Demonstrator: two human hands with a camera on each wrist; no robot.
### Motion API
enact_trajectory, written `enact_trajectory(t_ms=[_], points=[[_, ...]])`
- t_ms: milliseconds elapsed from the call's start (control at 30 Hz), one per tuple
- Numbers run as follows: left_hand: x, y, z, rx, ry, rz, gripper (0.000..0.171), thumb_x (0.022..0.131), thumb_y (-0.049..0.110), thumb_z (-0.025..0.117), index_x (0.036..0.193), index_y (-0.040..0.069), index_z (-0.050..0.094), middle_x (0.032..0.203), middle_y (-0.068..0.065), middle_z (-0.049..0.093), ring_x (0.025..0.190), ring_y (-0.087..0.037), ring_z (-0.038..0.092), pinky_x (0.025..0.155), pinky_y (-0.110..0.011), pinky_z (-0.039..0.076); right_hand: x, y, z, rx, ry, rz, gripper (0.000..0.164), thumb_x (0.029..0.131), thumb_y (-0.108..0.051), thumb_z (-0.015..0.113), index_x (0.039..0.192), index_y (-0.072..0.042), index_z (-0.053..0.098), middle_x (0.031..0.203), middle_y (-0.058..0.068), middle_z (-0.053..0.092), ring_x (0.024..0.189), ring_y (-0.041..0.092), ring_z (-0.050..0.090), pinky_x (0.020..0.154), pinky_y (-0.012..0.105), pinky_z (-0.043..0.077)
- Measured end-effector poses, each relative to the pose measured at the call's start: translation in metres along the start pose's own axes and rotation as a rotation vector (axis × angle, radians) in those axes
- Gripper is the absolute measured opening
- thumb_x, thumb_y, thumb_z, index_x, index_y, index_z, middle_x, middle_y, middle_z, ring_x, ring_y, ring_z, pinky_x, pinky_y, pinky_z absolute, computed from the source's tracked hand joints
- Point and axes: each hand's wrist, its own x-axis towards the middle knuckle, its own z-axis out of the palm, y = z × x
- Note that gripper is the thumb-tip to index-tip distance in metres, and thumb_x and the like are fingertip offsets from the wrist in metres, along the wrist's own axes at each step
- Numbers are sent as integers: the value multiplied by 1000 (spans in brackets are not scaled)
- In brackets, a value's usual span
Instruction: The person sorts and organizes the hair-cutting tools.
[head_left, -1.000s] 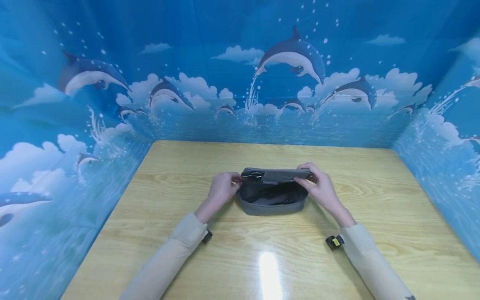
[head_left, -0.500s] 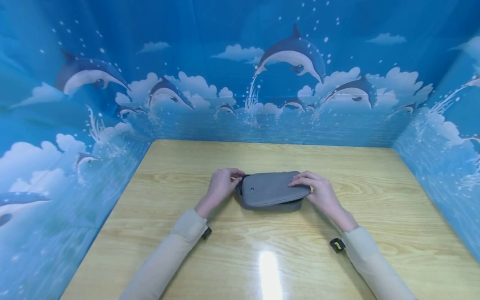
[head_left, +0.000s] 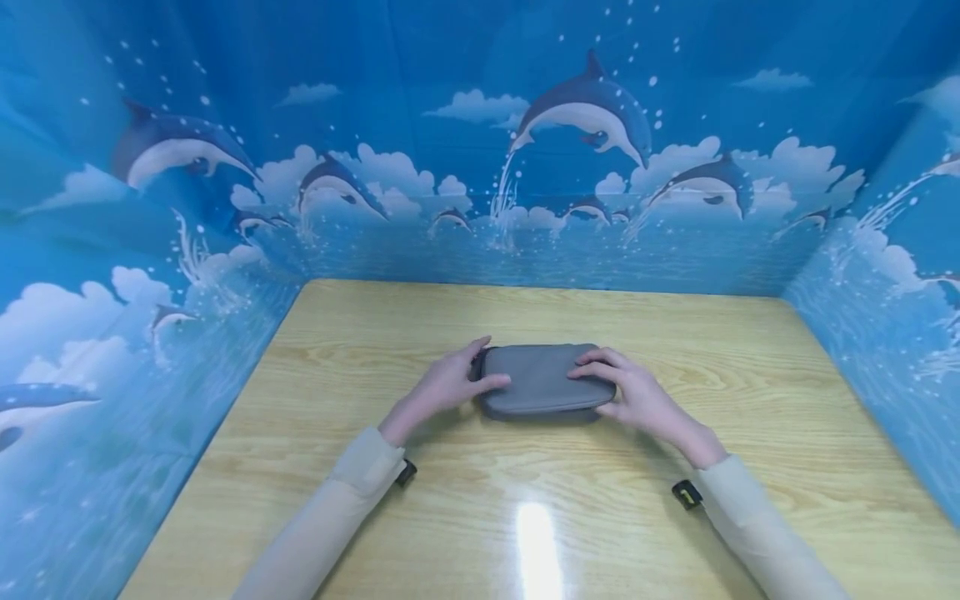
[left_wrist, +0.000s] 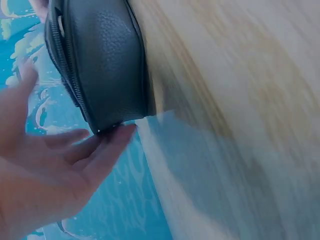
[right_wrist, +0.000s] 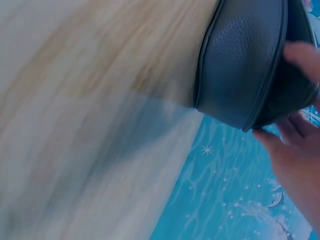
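A grey zip pouch (head_left: 542, 375) lies on the table with its lid lowered over the body; a dark gap shows at its left end. My left hand (head_left: 450, 379) is at that end, thumb over the lid and fingers extended. In the left wrist view the left hand's fingers (left_wrist: 107, 150) touch the pouch's end, near its zipper (left_wrist: 75, 80). My right hand (head_left: 637, 396) grips the right end, fingertips on the lid and thumb at the front corner. The right wrist view shows the right thumb (right_wrist: 304, 60) at the dark opening beside the leather side (right_wrist: 240, 65).
The wood-grain table (head_left: 375, 525) reaches back to a blue dolphin-print curtain (head_left: 420, 242), which also hangs at both sides. Small black devices are worn on the left wrist (head_left: 406, 473) and the right wrist (head_left: 686, 494). A bright reflection (head_left: 538, 550) lies on the table's front part.
The pouch's lid has swung from standing up, with the inside showing, to lying over the body. My left hand has moved from pinching the back left corner to spread fingers.
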Motion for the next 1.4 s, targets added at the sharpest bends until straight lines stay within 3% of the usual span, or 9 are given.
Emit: enact_trajectory(t_ms=[133,333,500,800,1000,1100,1233,1300,1400], points=[[-5,3,3,28,-124,54,120,77,57,84,163,10,14,164,-22,25,147,-39,34,117,-52,35,-6,0,-4,91,-100,24,68,79,-18,88,140,-17,60,155,15,41,145,47,31,109,68,35],[-7,2,2,15,-151,84,127,71,51,90,164,15,12,164,-24,21,145,-43,35,115,-55,37,-8,3,-5,84,-149,190,106,78,-40,87,160,-10,28,166,23,14,146,53,23,109,70,33],[-4,-3,-3,41,-148,133,122,73,50,90,162,8,18,161,-22,30,145,-37,37,118,-47,34,-6,0,-3,23,-157,272,116,74,-44,89,160,-1,23,162,28,24,142,53,33,111,66,33],[3,-11,-9,0,-134,139,118,74,43,91,161,5,21,156,-25,38,141,-37,43,117,-47,35,2,-6,7,-40,-83,268,113,71,-47,91,157,-3,32,154,27,36,135,50,42,107,66,39],[4,-10,-8,17,-157,139,116,78,47,87,162,7,19,164,-24,20,145,-42,36,117,-53,34,0,-1,1,4,-113,251,113,71,-45,91,158,-4,31,155,28,33,137,51,39,108,67,37],[4,-6,-9,42,-169,137,115,78,48,86,162,7,18,168,-21,11,148,-42,29,119,-53,31,0,7,-12,149,-182,251,96,86,-38,81,160,-7,27,159,28,28,142,51,32,111,69,31],[6,1,-12,104,-168,131,121,74,51,88,162,8,17,168,-20,7,152,-42,18,120,-54,28,10,22,-27,268,-201,303,55,109,-27,47,159,-9,32,161,23,31,146,47,29,115,66,26],[10,8,-11,166,-153,151,124,72,55,88,163,9,17,168,-20,5,153,-43,11,121,-56,25,19,28,-28,240,-188,313,45,112,-17,37,156,-8,39,158,20,39,145,44,34,116,62,28],[18,24,-8,270,-139,211,126,71,61,86,163,12,16,168,-21,6,154,-43,7,122,-59,19,32,36,-27,156,-208,286,45,107,1,41,149,-9,49,150,17,51,139,42,43,113,61,35]])
